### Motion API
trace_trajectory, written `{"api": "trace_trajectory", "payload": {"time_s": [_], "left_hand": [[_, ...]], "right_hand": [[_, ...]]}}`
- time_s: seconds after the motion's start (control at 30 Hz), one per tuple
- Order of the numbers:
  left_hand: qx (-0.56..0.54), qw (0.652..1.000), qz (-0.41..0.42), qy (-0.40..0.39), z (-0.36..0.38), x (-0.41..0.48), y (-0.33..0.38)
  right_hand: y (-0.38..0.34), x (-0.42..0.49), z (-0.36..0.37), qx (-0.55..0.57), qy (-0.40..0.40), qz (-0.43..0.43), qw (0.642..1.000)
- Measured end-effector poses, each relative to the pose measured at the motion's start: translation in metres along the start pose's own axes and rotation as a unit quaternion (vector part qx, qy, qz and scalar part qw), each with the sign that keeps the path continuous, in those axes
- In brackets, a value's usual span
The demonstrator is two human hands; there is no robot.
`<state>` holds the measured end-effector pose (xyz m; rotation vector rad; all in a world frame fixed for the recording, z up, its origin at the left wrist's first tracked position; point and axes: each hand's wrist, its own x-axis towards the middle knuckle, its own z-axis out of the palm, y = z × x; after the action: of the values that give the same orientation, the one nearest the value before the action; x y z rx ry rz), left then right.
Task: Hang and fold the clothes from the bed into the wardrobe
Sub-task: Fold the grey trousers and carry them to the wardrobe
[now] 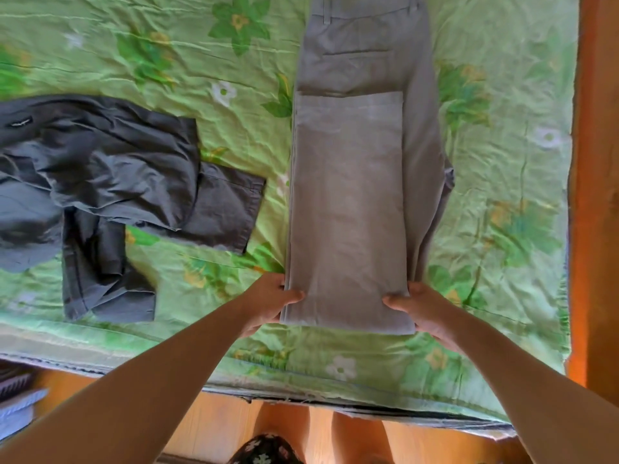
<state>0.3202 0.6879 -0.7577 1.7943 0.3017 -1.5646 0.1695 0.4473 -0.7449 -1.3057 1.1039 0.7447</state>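
On the bed, by the head view, the only one to hand:

1. Light grey trousers [351, 195]. They lie lengthwise on the green floral sheet [201, 55], waistband at the far side. The legs are doubled back so the hems lie just below the back pocket. The near end is the fold, close to the mattress edge.

2. Left hand [268, 303]. It clasps the near left corner of that fold, thumb on top, fingers tucked under the cloth.

3. Right hand [425, 313]. It does the same at the near right corner, thumb on top, fingers hidden beneath.

4. Dark grey garment [110, 169]. A crumpled heap well apart to the left, with no hand on it and no fold made.

5. Wooden bed frame [596, 195] along the right side, and wooden floor [217, 426] below the mattress edge. The wardrobe is not in view.

Step in hand, as I judge it: the second fold, with the near end to be carried up towards the waistband.

Notes for doing it well:
- Raise both corners together and level, so the stacked layers do not slide apart.
- The under-layer bulges out past the top layer on the right. Square it in first, or the bundle will come out lopsided.
- Lay the folded edge flush with the waistband, then press flat with an open palm.
- A tight, even packet should carry to the wardrobe without coming undone.
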Motion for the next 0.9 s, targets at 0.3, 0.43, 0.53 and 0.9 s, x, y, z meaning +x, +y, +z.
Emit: {"api": "trace_trajectory", "payload": {"time_s": [0.3,0.43,0.53,0.9], "left_hand": [[-0.078,0.988,0.111,0.079,-0.027,0.036,0.104],[-0.075,0.970,0.189,0.133,-0.040,0.075,0.172],[-0.063,0.957,0.218,0.180,-0.041,0.093,0.202],[-0.078,0.933,0.291,0.195,-0.079,0.127,0.324]], "right_hand": [[-0.101,0.039,-0.035,0.096,0.030,-0.095,0.990],[-0.179,0.082,-0.047,0.158,0.094,-0.172,0.968],[-0.205,0.106,-0.050,0.156,0.142,-0.195,0.958],[-0.308,0.143,-0.101,0.099,0.244,-0.274,0.925]]}}
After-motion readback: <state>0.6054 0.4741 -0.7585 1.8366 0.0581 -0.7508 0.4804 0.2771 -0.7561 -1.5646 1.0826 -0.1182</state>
